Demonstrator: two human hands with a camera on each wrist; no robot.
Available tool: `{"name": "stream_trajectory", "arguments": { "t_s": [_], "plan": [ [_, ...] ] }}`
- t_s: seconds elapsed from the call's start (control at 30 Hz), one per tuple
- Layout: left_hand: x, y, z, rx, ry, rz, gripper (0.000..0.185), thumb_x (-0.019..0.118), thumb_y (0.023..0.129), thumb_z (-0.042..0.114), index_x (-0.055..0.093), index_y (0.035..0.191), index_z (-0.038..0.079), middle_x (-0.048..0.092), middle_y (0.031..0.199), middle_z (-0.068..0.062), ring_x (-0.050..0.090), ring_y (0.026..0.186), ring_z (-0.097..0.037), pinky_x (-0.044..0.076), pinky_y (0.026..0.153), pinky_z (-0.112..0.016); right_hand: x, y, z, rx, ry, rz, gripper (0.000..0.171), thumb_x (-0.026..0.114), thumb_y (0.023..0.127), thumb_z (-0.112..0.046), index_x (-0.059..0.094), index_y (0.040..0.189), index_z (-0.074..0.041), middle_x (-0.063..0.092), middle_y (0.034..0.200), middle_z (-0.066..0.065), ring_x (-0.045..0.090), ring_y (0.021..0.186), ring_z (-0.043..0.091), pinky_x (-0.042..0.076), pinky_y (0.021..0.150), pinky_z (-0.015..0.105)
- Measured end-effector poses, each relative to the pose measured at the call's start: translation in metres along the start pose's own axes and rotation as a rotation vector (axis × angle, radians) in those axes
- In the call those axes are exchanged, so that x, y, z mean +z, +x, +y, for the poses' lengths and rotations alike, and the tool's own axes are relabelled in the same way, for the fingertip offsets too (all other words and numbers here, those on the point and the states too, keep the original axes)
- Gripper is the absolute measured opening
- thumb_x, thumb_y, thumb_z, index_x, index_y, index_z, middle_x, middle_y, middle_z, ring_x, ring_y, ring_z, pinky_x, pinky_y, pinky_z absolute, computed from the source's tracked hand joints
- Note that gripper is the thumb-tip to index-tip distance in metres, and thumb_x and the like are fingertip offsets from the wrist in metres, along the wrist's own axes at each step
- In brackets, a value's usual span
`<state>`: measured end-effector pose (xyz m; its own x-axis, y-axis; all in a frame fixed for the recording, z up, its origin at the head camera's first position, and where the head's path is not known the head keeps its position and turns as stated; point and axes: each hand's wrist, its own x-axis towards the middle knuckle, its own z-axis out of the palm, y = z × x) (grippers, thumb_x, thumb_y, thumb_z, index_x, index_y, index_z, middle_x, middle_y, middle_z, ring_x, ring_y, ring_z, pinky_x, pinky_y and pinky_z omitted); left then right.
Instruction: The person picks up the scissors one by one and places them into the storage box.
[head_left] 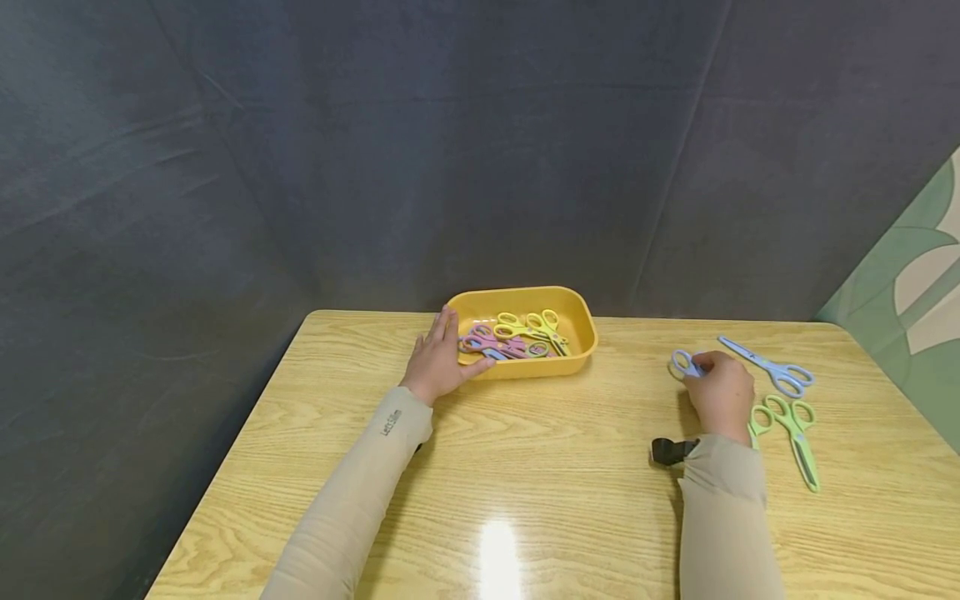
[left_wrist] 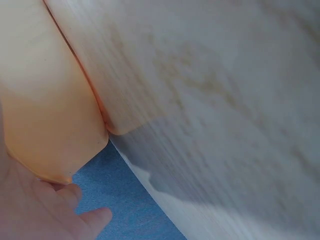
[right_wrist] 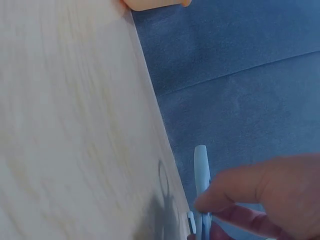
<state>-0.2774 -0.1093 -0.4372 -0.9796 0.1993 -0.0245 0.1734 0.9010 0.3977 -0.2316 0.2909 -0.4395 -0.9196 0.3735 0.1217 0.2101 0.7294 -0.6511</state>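
Head view, left to right: the left hand (head_left: 437,358) is resting with straight fingers against the left end wall of the yellow tray (head_left: 577,314), which is sitting at the far middle of the wooden table (head_left: 540,467) and holding a heap of pink, purple and yellow-green scissors (head_left: 516,336) too tangled to count. A small black object (head_left: 670,451) is lying beside the right sleeve, its kind unclear. The right hand (head_left: 722,393) is pinching a pale blue pair of scissors (head_left: 684,363), whose blades are lying hidden under the hand; only one handle loop is showing. Further right, blue scissors (head_left: 772,366) and green scissors (head_left: 795,429) are lying near the table's right side, the green pair partly covered by the wrist. The left wrist view is showing only the tray's orange-looking corner and fingertips (left_wrist: 85,220). The right wrist view, blurred, is showing fingers (right_wrist: 260,192) closing round the blue scissors' upright edge.
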Motion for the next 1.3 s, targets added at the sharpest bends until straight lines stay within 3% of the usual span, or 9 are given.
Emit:
{"name": "stream_trajectory", "arguments": {
  "t_s": [0.47, 0.9, 1.13, 1.3],
  "plan": [
    [0.003, 0.002, 0.0, 0.008, -0.012, 0.008, 0.117, 0.058, 0.087, 0.076, 0.005, 0.162, 0.003, -0.001, 0.17, -0.013, 0.003, 0.156, -0.029, 0.012, 0.122, -0.058, -0.004, -0.002, -0.017, -0.059, 0.04, -0.059, 0.038, 0.063, 0.092, -0.004, 0.063, 0.127, 0.01, 0.062, 0.124, 0.033, 0.059, 0.11, 0.049, 0.048, 0.089, 0.057],
    [0.001, 0.005, 0.004, 0.009, 0.092, -0.006, 0.119, 0.052, 0.086, 0.081, 0.002, 0.162, 0.003, 0.0, 0.17, -0.014, -0.003, 0.156, -0.025, 0.009, 0.122, -0.056, 0.001, -0.005, -0.037, -0.191, 0.033, -0.02, 0.034, 0.065, 0.085, 0.007, 0.065, 0.118, 0.013, 0.064, 0.117, 0.035, 0.061, 0.101, 0.048, 0.048, 0.083, 0.056],
    [-0.001, 0.005, 0.002, 0.003, 0.107, -0.012, 0.121, 0.051, 0.086, 0.082, 0.001, 0.161, 0.002, -0.002, 0.17, -0.014, -0.002, 0.156, -0.026, 0.009, 0.122, -0.056, 0.01, -0.008, -0.049, -0.225, 0.028, -0.013, 0.035, 0.063, 0.083, 0.008, 0.067, 0.118, 0.012, 0.064, 0.114, 0.034, 0.058, 0.083, 0.039, 0.046, 0.068, 0.045],
    [-0.001, 0.003, -0.001, 0.007, 0.111, 0.001, 0.12, 0.052, 0.086, 0.081, 0.003, 0.161, 0.001, 0.0, 0.17, -0.015, 0.0, 0.156, -0.027, 0.011, 0.122, -0.057, 0.015, -0.011, -0.056, -0.255, 0.022, -0.01, 0.035, 0.063, 0.083, 0.008, 0.068, 0.117, 0.011, 0.063, 0.113, 0.034, 0.058, 0.081, 0.039, 0.047, 0.066, 0.044]
  ]
}}
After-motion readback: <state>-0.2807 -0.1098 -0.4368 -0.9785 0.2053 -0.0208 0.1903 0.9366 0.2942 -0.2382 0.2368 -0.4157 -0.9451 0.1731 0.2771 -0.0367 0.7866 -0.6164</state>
